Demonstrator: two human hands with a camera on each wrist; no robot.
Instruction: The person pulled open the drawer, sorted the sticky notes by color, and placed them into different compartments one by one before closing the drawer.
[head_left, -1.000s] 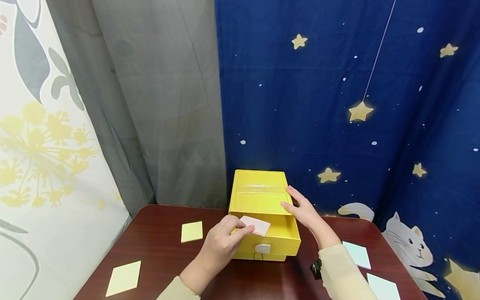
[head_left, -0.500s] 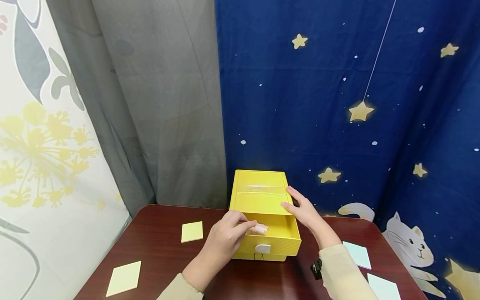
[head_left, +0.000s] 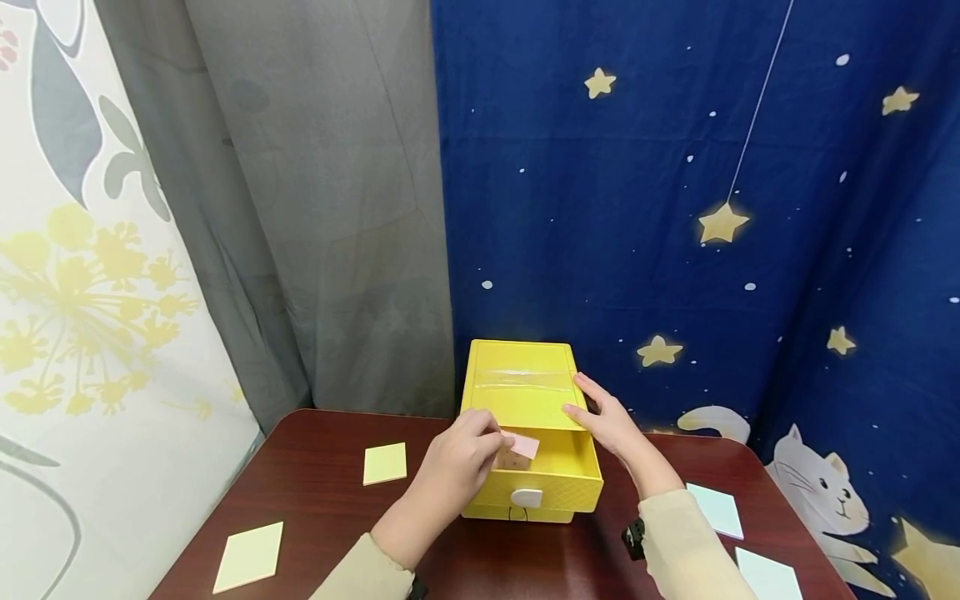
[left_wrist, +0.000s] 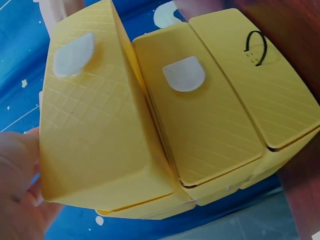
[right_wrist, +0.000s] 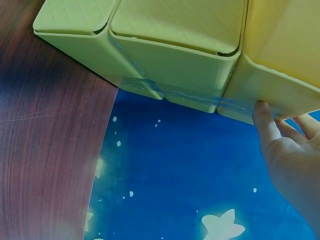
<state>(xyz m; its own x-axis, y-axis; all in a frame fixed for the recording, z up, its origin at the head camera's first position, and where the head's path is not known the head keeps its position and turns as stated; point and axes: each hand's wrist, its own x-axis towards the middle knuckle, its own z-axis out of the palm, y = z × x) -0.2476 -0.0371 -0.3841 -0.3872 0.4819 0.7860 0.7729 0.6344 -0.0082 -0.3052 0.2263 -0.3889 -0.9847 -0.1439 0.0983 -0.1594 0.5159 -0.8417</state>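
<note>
A yellow drawer cabinet [head_left: 517, 379] stands on the table with its top drawer [head_left: 577, 454] pulled out. My left hand [head_left: 459, 458] pinches a small pink sticky note pad [head_left: 524, 444] over the open drawer, and a paler patch shows just under the pad. In the left wrist view the left hand [left_wrist: 17, 182] is at the drawer's side, and the drawer front hides the pad. My right hand [head_left: 611, 425] rests on the cabinet's top right edge with fingers extended. The right wrist view shows the thumb of the right hand [right_wrist: 295, 155] against the cabinet's side.
Two yellow note pads [head_left: 385, 463] lie on the left of the brown table [head_left: 330, 467]. Two light blue note pads [head_left: 716, 510] lie on the right, near the right sleeve. A blue star-patterned curtain [head_left: 585, 250] and a grey curtain [head_left: 337, 250] hang behind.
My left hand has moved slightly right and up at the drawer. The pink note pad has tilted, and is partly behind the fingers. My right hand and the cabinet have stayed put.
</note>
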